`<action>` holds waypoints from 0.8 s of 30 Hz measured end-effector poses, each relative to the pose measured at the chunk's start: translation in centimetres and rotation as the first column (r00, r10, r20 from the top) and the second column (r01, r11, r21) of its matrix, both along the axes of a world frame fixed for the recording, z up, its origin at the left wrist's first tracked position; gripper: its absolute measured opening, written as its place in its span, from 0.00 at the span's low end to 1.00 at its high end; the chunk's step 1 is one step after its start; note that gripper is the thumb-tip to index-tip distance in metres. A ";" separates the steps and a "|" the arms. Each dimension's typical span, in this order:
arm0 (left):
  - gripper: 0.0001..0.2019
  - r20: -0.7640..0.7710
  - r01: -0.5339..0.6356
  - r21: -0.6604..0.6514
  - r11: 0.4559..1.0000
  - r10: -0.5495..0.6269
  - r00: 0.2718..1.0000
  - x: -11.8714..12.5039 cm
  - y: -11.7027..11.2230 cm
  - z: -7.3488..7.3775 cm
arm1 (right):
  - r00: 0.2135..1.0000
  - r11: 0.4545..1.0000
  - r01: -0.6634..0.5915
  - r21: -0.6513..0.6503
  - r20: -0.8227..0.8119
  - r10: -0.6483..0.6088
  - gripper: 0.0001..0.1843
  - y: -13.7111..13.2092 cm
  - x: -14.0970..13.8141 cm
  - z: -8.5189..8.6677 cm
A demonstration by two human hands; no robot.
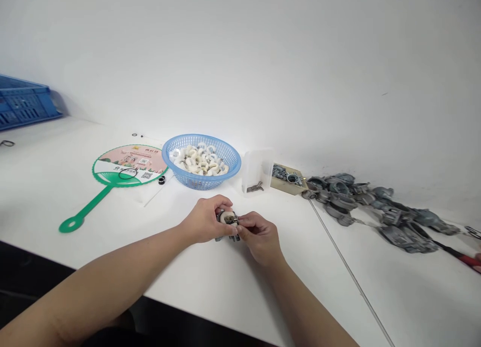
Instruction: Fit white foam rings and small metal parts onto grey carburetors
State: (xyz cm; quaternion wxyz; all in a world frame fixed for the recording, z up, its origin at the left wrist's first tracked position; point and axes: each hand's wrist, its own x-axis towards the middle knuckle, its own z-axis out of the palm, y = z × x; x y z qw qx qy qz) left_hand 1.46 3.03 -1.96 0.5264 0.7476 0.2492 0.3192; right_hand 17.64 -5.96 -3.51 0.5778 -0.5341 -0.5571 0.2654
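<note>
My left hand (pixel 209 220) grips a small grey metal housing (pixel 233 237) with a white ring-shaped piece (pixel 226 217) seated in it. Some brass-coloured metal shows in the ring's middle. The fingers and thumb wrap the housing's left side and hold it just over the white table. My right hand (pixel 262 236) is closed in a pinch at the housing's right edge. Whatever lies between those fingertips is too small or hidden to make out.
Behind my hands stand a blue basket (pixel 201 181) of white rings, a clear plastic box (pixel 257 169) with dark pins and a tan tray (pixel 287 186) of metal parts. Grey castings (pixel 340 201) pile up rightward. A green-handled fan (pixel 90 206) and a blue crate (pixel 26 104) are left.
</note>
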 end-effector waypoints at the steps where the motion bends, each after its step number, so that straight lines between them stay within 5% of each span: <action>1: 0.28 0.002 0.003 0.000 1.000 -0.003 1.000 0.0 0.0 0.0 | 1.000 1.000 -0.016 -0.009 -0.012 0.016 0.08 0.1 0.1 0.1; 13: 0.31 0.066 0.112 -0.108 0.988 -0.105 0.992 0.3 0.5 -0.8 | 0.997 0.983 -0.080 -0.164 -0.035 0.075 0.19 -0.2 0.7 1.3; 24: 0.33 0.058 0.109 -0.095 0.989 -0.104 0.993 0.3 0.5 -0.9 | 0.987 0.986 -0.085 -0.141 -0.151 0.063 0.21 0.1 0.5 0.9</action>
